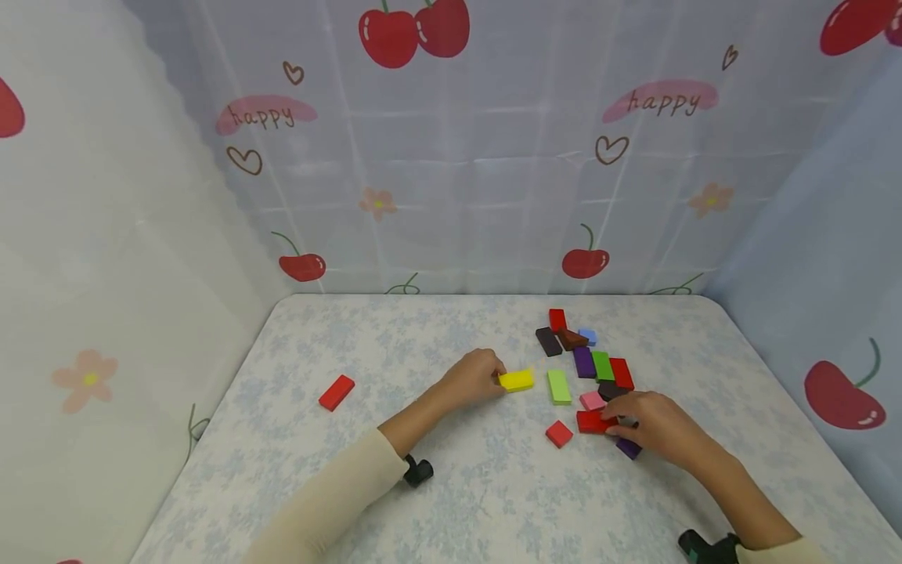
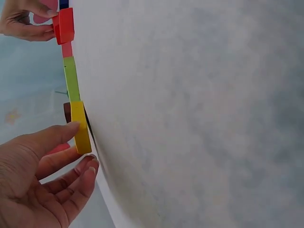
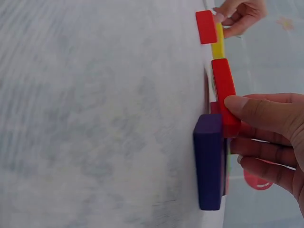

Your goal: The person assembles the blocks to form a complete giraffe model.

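Observation:
My left hand (image 1: 474, 379) pinches a yellow block (image 1: 517, 381) between thumb and fingers, left of the block cluster. In the left wrist view the thumb presses one face of that yellow block (image 2: 80, 128). My right hand (image 1: 651, 423) pinches a long red block (image 1: 593, 422) at its right end. The right wrist view shows this red block (image 3: 225, 90) raised off the table, with a dark purple block (image 3: 208, 161) standing nearer the camera. A light green block (image 1: 559, 388) lies between the hands, and a small red block (image 1: 559, 434) sits just in front. Beside the right fingers is a pink block (image 1: 592, 400).
Farther back lie a purple block (image 1: 584, 363), a green block (image 1: 602, 366), another red block (image 1: 622, 374), a black block (image 1: 548, 341), a brown piece (image 1: 572, 339) and a blue block (image 1: 588, 337). One red block (image 1: 337, 392) lies alone on the left of the patterned table (image 1: 493, 501).

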A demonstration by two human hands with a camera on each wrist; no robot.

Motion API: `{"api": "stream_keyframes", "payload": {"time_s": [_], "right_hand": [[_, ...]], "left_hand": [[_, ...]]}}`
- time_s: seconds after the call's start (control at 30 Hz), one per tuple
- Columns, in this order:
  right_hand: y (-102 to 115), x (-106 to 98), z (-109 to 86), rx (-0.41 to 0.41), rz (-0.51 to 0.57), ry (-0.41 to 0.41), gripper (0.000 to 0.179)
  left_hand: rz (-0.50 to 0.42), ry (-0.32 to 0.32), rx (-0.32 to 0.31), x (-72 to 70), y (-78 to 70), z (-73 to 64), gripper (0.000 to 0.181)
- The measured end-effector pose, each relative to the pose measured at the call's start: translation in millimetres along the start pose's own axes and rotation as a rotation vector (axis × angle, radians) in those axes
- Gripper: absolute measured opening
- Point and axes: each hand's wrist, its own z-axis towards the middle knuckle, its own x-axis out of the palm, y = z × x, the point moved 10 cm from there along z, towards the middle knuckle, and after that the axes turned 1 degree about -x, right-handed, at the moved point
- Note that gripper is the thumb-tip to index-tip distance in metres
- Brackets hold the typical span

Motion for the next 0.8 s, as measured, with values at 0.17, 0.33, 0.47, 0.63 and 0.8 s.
{"api": "stream_keyframes", "payload": {"time_s": [0.17,0.33,0.47,0.63,0.8], "right_hand": [[14.2,-11.0,-0.4,-0.039,-0.007,-0.063,0.022],[35.0,-20.1,-1.6,-0.101,0.027,-0.153,0.027],[51.8,-20.2,2.2,-0.118,0.047,-0.168,0.030],[77.0,-16.1,9.3,-0.182,0.122,-0.177,0.031],[104.8,-11.3,17.7,-0.272,0.232,-0.188,0.030]], "left_hand": [[-0.002,0.038,-0.025,-3.8,9.7,-24.3,0.024],[-0.005,0.050,-0.046,-8.6,19.4,-50.5,0.026],[-0.043,0.047,-0.054,-13.6,26.3,-73.0,0.027],[-0.055,0.047,-0.042,-20.3,36.3,-97.4,0.027],[-0.073,0.046,-0.017,-28.0,46.2,-115.8,0.024]]}}
